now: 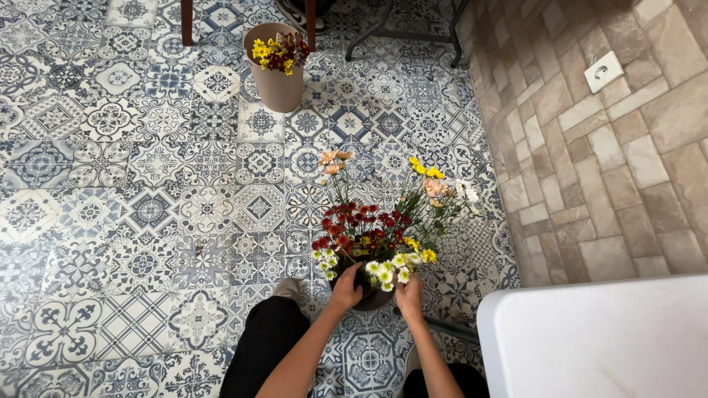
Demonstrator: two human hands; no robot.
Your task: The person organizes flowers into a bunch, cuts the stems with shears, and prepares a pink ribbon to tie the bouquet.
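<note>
Seen from a head camera looking straight down, a person crouches over a patterned blue and white tiled floor (133, 221) with both bare hands on a dark pot (372, 297) of mixed flowers, which stands on the floor just below the centre of the picture. The left hand (345, 289) cups the pot's rim at about 9 o'clock, its fingers curled against the side; the right hand (410, 295) holds the rim at about 3 o'clock, fingers wrapped close together against it, though blooms hide the fingertips and I cannot tell how firmly they grip. The bouquet (380, 228) rises from the pot toward 12 o'clock: dark red flowers in the middle, small white ones low by the hands, yellow ones to the right, and a few peach blooms on tall stems. The tall stems lean toward 1 o'clock, so the pot looks top-heavy and could tip that way if either hand lets go or pushes unevenly; the small white blooms by the wrists could be crushed. Counted: two hands, one dark pot, and one beige bucket (276, 74) holding a small bunch of yellow and red flowers, well apart at 11 o'clock. A white tabletop (597, 346) fills the 4 o'clock corner, a brick wall (605, 147) with one white socket (603, 71) runs along the right, and chair legs show at 12 o'clock.
</note>
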